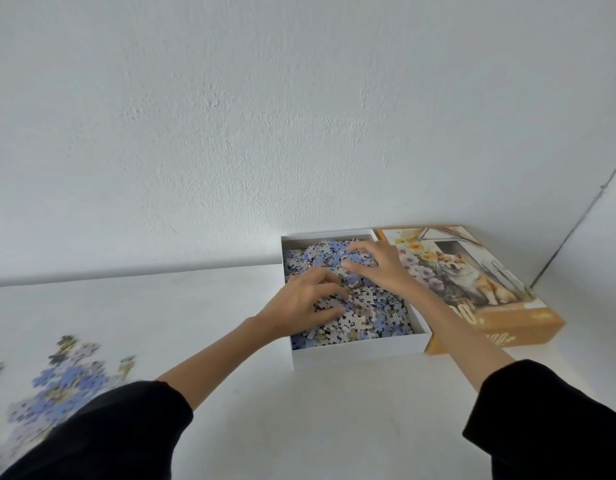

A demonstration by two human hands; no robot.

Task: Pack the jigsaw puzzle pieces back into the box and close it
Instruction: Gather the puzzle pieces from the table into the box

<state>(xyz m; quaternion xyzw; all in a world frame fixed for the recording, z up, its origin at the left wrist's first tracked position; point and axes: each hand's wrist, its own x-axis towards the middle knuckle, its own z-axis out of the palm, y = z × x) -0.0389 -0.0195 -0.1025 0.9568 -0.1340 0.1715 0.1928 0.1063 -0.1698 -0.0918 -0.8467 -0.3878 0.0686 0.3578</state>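
A white open box (358, 351) stands on the white table against the wall, heaped with loose blue and grey puzzle pieces (375, 313). My left hand (299, 303) lies palm down on the pieces at the box's left side, fingers spread and curled into the heap. My right hand (379, 265) rests on the pieces further back, fingers apart and pressing on them. Whether either hand holds pieces is not visible. The box lid (472, 282), orange-sided with a dog and flowers picture, lies face up right beside the box. More joined and loose pieces (60, 386) lie on the table at lower left.
A white wall rises directly behind the box and lid. A second wall meets it at a corner (576, 220) on the right. My black sleeves (119, 431) fill the bottom of the view.
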